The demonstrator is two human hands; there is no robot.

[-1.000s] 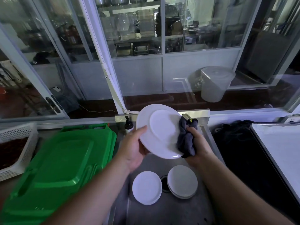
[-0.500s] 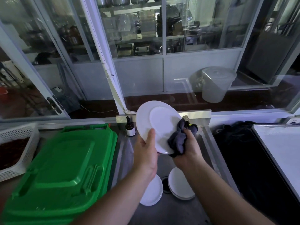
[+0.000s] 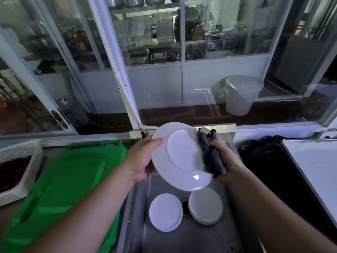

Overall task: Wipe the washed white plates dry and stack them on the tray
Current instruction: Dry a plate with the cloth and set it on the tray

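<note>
I hold a white plate (image 3: 179, 157) tilted above the steel sink (image 3: 182, 238), its underside facing me. My left hand (image 3: 141, 159) grips the plate's left rim, thumb over the edge. My right hand (image 3: 223, 159) is closed on a dark grey cloth (image 3: 210, 154) pressed against the plate's right rim. Down in the sink lie a white plate (image 3: 165, 212) on the left and a small stack of plates (image 3: 205, 205) on the right, either side of the drain. The metal tray (image 3: 315, 170) sits at the far right.
A green plastic lid (image 3: 60, 189) covers the counter to the left, with a white perforated basket (image 3: 20, 167) beyond it. A dark bundle (image 3: 262, 154) lies between sink and tray. Glass partitions stand right behind the sink. A small dark bottle (image 3: 143, 134) peeks out behind my left hand.
My left hand has shifted its grip from the plate's lower edge up to its left rim, turning the plate. The cloth hand moved from the lower part to the right rim.
</note>
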